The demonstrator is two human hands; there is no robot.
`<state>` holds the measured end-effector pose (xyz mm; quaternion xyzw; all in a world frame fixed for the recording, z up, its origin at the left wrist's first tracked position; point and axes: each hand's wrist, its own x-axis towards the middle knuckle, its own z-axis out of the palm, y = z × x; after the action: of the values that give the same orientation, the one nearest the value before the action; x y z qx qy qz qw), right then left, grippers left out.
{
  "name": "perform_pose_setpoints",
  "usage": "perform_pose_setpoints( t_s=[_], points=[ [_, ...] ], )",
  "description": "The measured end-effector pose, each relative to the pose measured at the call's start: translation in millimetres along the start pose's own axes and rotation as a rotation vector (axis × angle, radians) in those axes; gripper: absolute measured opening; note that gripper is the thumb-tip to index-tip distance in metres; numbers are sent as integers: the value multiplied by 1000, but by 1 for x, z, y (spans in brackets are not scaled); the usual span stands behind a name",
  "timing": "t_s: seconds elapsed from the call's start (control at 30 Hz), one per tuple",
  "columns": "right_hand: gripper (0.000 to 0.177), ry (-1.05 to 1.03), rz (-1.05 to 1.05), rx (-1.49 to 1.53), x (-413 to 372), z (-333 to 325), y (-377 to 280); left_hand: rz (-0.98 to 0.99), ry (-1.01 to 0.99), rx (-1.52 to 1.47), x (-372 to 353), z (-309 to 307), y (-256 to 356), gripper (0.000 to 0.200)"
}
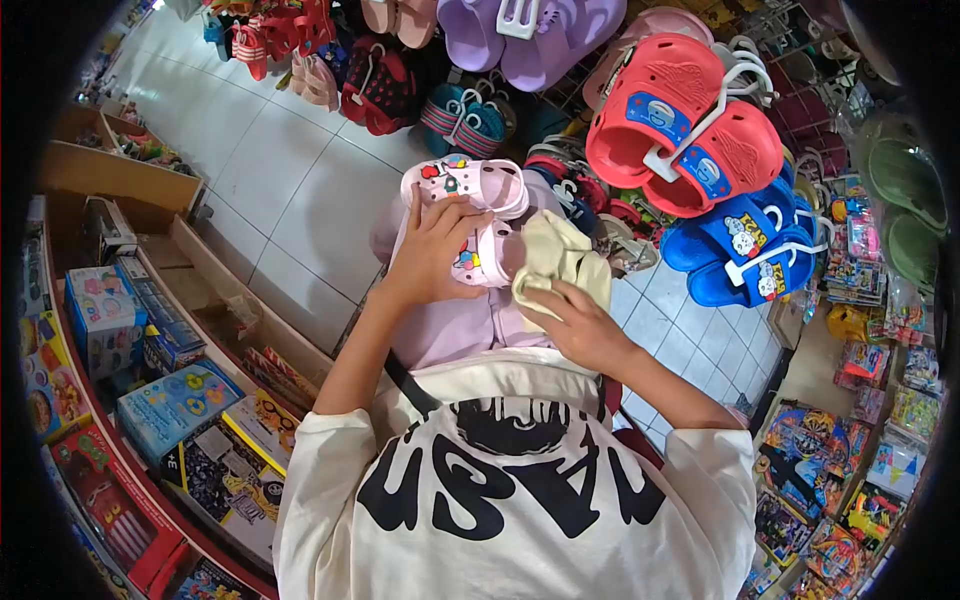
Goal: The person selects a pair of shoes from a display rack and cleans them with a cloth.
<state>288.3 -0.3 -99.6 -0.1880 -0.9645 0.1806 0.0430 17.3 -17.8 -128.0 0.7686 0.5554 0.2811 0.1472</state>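
Observation:
A pair of pale pink clogs (473,190) with colourful charms rests over my lap. My left hand (440,250) holds the pair from the left, its fingers spread across the near clog and its thumb at the lower edge. In my right hand (580,325) is a crumpled pale yellow cloth (565,255), gripped between thumb and fingers. The cloth lies against the open heel side of the clogs, which it partly hides.
Red clogs (685,125), blue slides (745,245) and purple clogs (545,45) hang close ahead and to the right. Boxed toys (180,405) fill the left shelf. Packaged toys (820,440) hang at right. White tiles (270,170) cover the floor.

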Motion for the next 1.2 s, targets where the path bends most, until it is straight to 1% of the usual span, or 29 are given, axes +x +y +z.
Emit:
perform_pose_setpoints(
  t_s=[0.1, 0.13, 0.2, 0.23, 0.27, 0.3, 0.47, 0.67, 0.77, 0.8, 0.9, 0.93, 1.03, 1.07, 1.17, 1.2],
  points=[
    [58, 80, -64, -82, 25, -16, -13, -8, -21, 20, 0, -3, 4, 85],
    [70, 61, -34, -104, 37, -12, -13, 7, -4, 44, -1, -2, 4, 86],
    [68, 135, -42, -45, 52, 4, -8, 33, 32, 93, -2, 3, -1, 87],
    [67, 171, -48, -16, 55, 16, -2, 34, 3, 90, -3, 3, -3, 88],
    [59, 246, -94, 25, 53, 35, 7, 30, -23, 85, -4, 3, -6, 89],
    [56, 222, -97, 26, 52, 34, 8, 24, -51, 80, -5, 3, -6, 90],
    [48, 106, -77, 92, 33, 18, 9, 22, -33, 37, -5, 2, -4, 91],
    [38, -14, -71, -198, -4, 2, 25, -29, -57, 30, -2, 2, -4, 89],
    [37, 278, -65, -207, 11, -8, 12, -30, -41, 23, -3, 4, -5, 87],
    [42, 324, -124, -218, 21, -10, 8, -24, -33, 18, -4, 5, -5, 87],
    [47, 261, -95, -45, 58, 5, -6, -10, -16, 40, -3, 7, -7, 86],
    [51, 228, -125, -40, 65, 19, 1, -3, -15, 42, -4, 8, -9, 87],
    [53, 209, -164, 39, 66, 32, 17, 7, -15, 49, -4, 6, -13, 87],
    [57, 244, -169, 12, 63, 33, 17, 4, -24, 55, -4, 5, -12, 87],
    [55, 228, -177, 44, 56, 25, 16, 8, -33, 56, -4, 5, -9, 89],
    [55, 252, -186, 58, 54, 21, 16, 13, -30, 54, -4, 5, -8, 90]
  ],
)
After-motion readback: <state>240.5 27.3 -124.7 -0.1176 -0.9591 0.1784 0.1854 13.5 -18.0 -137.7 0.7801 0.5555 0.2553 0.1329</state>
